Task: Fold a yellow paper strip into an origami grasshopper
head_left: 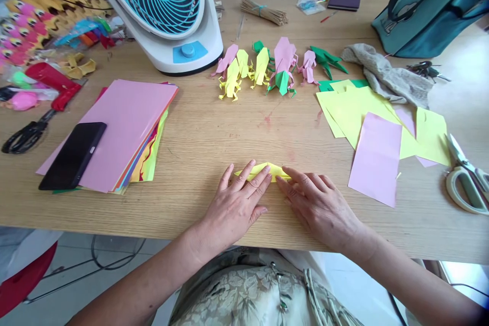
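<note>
A folded piece of yellow paper [272, 168] lies flat on the wooden table near its front edge, in the head view. My left hand [239, 201] rests on its left part with the fingers spread and stretched out. On the right end of the paper, my right hand [317, 198] presses with its fingertips; the fingers are extended and partly bent. Both hands cover much of the paper, so its full outline is hidden. Beyond them stands a group of folded paper frogs, among them a yellow frog [231, 81] and a pink frog [284, 56].
At left, a black phone [72, 155] lies on a stack of coloured paper [133, 107] near a white fan [187, 53]. At right are loose yellow sheets [355, 107], a pink sheet [376, 158], scissors [468, 178], a grey cloth [389, 74] and a teal bag [428, 15].
</note>
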Tool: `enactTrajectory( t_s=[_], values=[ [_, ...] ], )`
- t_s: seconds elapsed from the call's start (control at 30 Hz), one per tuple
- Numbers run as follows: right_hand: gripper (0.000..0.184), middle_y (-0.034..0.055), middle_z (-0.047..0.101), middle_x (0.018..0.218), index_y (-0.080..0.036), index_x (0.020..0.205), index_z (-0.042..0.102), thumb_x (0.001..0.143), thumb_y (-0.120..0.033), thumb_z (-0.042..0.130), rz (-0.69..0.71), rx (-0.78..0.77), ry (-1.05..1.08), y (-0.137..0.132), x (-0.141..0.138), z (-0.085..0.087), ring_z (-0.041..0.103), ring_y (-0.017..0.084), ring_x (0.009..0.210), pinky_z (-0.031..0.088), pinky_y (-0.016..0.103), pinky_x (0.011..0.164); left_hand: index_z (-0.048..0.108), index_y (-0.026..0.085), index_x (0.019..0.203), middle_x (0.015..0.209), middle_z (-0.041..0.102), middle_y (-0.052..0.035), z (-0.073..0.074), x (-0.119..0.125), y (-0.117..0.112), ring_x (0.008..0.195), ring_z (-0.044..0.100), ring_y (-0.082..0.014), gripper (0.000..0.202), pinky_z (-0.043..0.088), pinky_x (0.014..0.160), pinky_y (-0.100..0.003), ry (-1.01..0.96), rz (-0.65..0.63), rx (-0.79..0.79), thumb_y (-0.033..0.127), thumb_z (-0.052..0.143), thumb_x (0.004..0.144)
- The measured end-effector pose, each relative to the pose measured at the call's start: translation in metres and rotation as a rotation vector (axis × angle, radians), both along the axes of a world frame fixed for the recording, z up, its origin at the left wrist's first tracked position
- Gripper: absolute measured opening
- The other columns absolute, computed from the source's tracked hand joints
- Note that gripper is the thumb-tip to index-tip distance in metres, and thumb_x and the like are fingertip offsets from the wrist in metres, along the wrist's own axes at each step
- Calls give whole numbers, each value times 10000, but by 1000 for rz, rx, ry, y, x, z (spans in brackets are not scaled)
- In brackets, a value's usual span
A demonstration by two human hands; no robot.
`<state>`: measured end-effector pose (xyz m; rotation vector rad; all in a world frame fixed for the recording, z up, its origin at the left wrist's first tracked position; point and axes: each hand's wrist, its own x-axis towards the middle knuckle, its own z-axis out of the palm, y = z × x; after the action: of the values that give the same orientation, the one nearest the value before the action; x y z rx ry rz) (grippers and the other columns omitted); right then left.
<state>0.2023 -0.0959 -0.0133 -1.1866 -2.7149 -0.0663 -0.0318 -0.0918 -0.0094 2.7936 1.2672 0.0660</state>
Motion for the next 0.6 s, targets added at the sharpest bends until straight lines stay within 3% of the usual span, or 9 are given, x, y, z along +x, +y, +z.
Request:
enactTrajectory(
  t_s=[0.3, 0.6],
  values=[
    [395, 177, 499, 1455, -128, 1358, 576, 990, -237, 484, -41, 24, 42, -1, 6, -3, 552, 264, 990, 447, 413, 814, 297, 180, 1540, 1631, 254, -25, -4, -3, 1, 1513, 196, -291, 558, 216, 1189, -606, 19, -21, -32, 384, 373, 1026],
    [385, 179, 512, 1440, -120, 1344, 583, 990, -233, 482, -38, 52, 33, -2, 7, -2, 556, 247, 968, 441, 400, 808, 325, 197, 1533, 1620, 297, -41, -4, -3, 1, 1506, 230, -282, 544, 210, 1202, -570, 9, -17, -15, 343, 409, 1016]
  ],
)
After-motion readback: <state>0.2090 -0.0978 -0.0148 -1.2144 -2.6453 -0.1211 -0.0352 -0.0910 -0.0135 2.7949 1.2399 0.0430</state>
